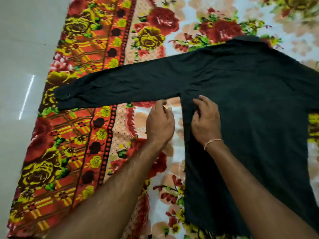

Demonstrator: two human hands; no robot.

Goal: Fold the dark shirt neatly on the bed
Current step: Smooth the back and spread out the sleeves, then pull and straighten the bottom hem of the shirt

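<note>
The dark shirt [250, 100] lies flat on the flowered blanket [72, 152], body running from 6 o'clock up to the collar at 1 o'clock, one sleeve [120, 87] stretched toward 9 o'clock. At its armpit the right hand [205, 119] presses the cloth with curled fingers; the left hand [160, 121] hovers beside it, loosely curled, holding nothing

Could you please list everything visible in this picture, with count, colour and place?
Dark long-sleeved fabric shirt: one, blackish green, spread flat on the bed, one sleeve stretched out left.
Floral bedspread: one, red, yellow, orange and cream, under the shirt.
Glossy tiled floor: pale grey, along the left.
Thin wrist bracelet: one, pinkish, on the right wrist.
Left hand: just below the sleeve, beside the shirt's edge.
Right hand: fingers curled on the shirt near the underarm.
</note>
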